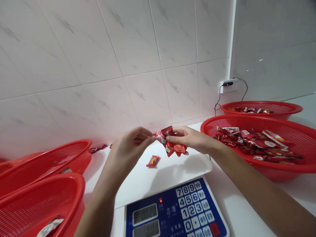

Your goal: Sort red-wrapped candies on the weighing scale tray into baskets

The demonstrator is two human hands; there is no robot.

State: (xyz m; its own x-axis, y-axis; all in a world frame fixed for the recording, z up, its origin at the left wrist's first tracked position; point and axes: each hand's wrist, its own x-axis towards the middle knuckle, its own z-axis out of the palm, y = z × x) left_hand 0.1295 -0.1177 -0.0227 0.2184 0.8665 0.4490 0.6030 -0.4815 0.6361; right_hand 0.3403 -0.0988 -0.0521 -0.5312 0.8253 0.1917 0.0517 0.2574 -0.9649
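Observation:
Above the white pan (138, 184) of a digital scale, my right hand (185, 136) is closed around a bunch of red-wrapped candies (179, 148). My left hand (137, 141) pinches the end of a shiny red-wrapped candy (159, 136) at the left side of that bunch. A single pink-red wrapped candy (153, 161) lies on the pan below my hands. In front is the scale's blue keypad panel (170, 209), with lit digits too faint to read surely. How many candies the right hand holds is partly hidden by its fingers.
Red plastic baskets (256, 168) with wrapped sweets stand at the right. More red baskets (74, 197) are at the left, one with a silvery packet (50, 226) inside. Dark red wrapped sweets (98, 149) lie by the tiled wall (98, 112). A cable runs from a wall socket (229, 85).

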